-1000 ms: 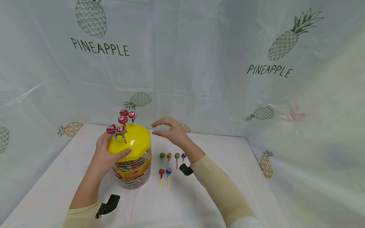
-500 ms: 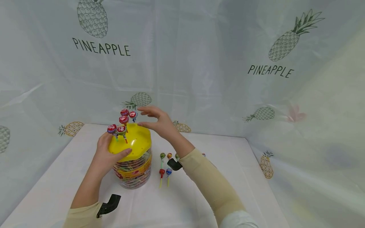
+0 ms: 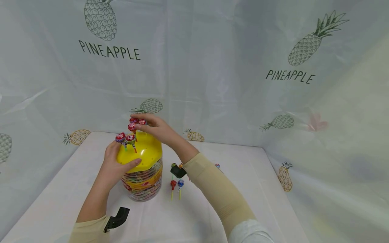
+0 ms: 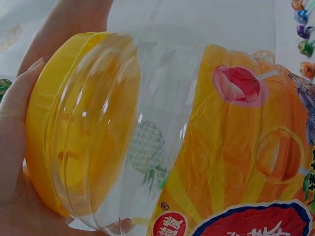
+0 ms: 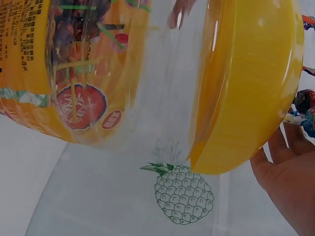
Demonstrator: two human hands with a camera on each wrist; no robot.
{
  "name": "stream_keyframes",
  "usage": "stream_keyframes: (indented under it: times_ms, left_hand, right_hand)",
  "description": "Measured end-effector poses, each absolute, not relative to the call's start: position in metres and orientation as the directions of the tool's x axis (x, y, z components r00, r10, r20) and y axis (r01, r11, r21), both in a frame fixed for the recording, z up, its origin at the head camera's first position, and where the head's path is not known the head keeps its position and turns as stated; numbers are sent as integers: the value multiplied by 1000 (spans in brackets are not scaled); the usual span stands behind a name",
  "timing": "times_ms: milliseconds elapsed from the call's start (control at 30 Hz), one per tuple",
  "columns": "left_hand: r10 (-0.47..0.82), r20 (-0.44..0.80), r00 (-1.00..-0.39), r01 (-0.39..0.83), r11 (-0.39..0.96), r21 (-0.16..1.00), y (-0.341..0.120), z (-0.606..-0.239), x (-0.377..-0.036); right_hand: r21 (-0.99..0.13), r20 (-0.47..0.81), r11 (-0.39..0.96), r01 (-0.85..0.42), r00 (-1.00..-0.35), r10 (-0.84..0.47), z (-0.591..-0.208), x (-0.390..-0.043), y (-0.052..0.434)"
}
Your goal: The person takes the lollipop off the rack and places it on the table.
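A clear plastic jar [image 3: 143,184] with a yellow lid [image 3: 146,152] stands on the white table, full of wrapped lollipops. Several red-wrapped lollipops [image 3: 130,137] stand upright in holes in the lid. My left hand [image 3: 124,153] grips the lid's near left edge, thumb on top; in the left wrist view the palm [image 4: 12,128] lies against the lid [image 4: 47,113]. My right hand [image 3: 138,122] reaches over the lid's far side and pinches the head of one standing lollipop [image 3: 141,122]. In the right wrist view the lid [image 5: 256,83] fills the frame, with lollipops [image 5: 304,103] at its right.
Several loose lollipops [image 3: 173,184] lie on the table right of the jar, partly under my right forearm; one more [image 3: 217,165] lies further right. Pineapple-printed sheeting [image 3: 212,67] walls in the back and both sides. A black wrist mount [image 3: 117,218] sits by my left sleeve.
My right hand has moved left from above the loose lollipops to the lid's far side and closed on a standing lollipop. My left hand has stayed on the lid.
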State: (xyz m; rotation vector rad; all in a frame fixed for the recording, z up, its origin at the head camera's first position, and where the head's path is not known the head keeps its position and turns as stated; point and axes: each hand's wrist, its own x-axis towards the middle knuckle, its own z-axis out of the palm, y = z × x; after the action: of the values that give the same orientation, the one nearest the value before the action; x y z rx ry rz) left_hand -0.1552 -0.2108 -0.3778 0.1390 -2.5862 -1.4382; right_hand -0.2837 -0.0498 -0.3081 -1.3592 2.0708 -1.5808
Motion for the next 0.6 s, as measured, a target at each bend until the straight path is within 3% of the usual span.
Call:
stream_keyframes:
  times_ms: [300,600]
  left_hand:
    - [-167,117,-979,14,520,854,-210,-377,-155]
    - [-175,113,-978,5,523,852,-209,-377,-154]
  right_hand:
    - [-866,341,-2,-500,-587,-734,-308,-284,-53]
    - [-843,422,-52,-535,-599,-680,-300,-278,-54]
